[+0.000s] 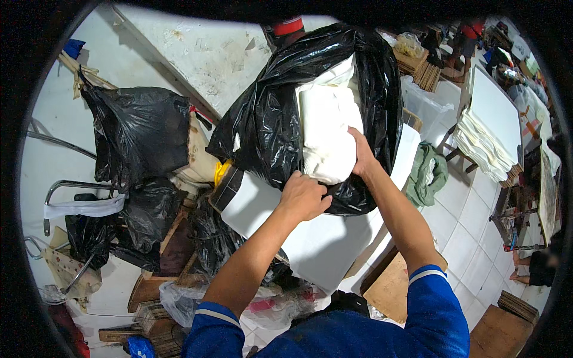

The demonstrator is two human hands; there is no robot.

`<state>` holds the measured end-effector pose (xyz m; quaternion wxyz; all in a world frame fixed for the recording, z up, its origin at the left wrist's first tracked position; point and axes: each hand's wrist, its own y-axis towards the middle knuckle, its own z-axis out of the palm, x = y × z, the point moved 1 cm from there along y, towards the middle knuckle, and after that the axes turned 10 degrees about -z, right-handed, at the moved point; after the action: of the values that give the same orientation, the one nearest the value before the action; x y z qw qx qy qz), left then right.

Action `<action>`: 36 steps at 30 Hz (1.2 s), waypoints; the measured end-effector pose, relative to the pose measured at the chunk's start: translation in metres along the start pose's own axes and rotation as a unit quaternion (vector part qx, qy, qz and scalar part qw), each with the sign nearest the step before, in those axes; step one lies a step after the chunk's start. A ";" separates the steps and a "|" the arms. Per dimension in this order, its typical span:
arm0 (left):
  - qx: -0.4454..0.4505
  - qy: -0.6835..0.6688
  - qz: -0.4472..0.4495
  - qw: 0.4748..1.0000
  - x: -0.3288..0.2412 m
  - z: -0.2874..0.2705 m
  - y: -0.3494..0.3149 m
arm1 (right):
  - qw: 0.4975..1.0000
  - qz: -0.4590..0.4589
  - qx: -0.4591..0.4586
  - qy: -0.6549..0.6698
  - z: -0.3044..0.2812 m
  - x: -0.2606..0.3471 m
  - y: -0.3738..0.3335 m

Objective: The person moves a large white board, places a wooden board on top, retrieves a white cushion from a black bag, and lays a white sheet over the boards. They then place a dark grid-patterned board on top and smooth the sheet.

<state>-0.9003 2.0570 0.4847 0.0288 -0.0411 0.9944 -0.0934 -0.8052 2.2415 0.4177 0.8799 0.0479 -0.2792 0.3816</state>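
Observation:
A large black plastic bag (262,128) lies with its mouth spread over a white tabletop (322,250). Inside the opening sits a thick bundle of folded white cloth (328,122). My left hand (304,197) has its fingers curled over the bag's near rim, just beside the lower end of the bundle. Against the bundle's right side, my right hand (362,154) grips the cloth, its thumb side toward the top and the other fingers partly hidden between cloth and bag.
Filled black bags (140,131) and a metal-framed chair (65,185) crowd the left. A green cloth (427,176) lies on the tiled floor at right. Beyond it, white cloth pieces (483,143) are stacked on a table (492,101). Another person (468,42) is at the far right.

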 end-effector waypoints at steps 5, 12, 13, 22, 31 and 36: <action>-0.085 -0.110 -0.060 0.989 0.006 0.000 0.004 | 1.000 -0.015 -0.001 0.007 0.044 0.035 0.017; 0.065 -0.894 -0.143 0.421 0.006 -0.028 0.035 | 0.998 -0.059 -0.010 0.018 0.055 0.033 0.023; 0.044 -0.930 -0.141 0.335 -0.001 -0.030 0.040 | 0.998 -0.054 -0.014 0.016 0.051 0.030 0.022; 0.017 -0.942 -0.236 0.237 -0.013 -0.011 0.078 | 0.996 -0.037 -0.075 0.018 0.002 0.012 -0.003; -0.001 -0.935 -0.228 0.273 0.000 -0.019 0.075 | 0.954 -0.232 -0.028 0.187 -0.018 0.028 0.096; -0.077 -0.935 -0.151 0.312 0.019 -0.024 0.048 | 0.965 -0.185 -0.004 0.183 0.012 0.050 0.086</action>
<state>-0.9245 2.1070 0.4986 0.9214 -0.2524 0.2841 0.0812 -0.8430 2.3308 0.4427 0.9715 0.0246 -0.1009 0.2132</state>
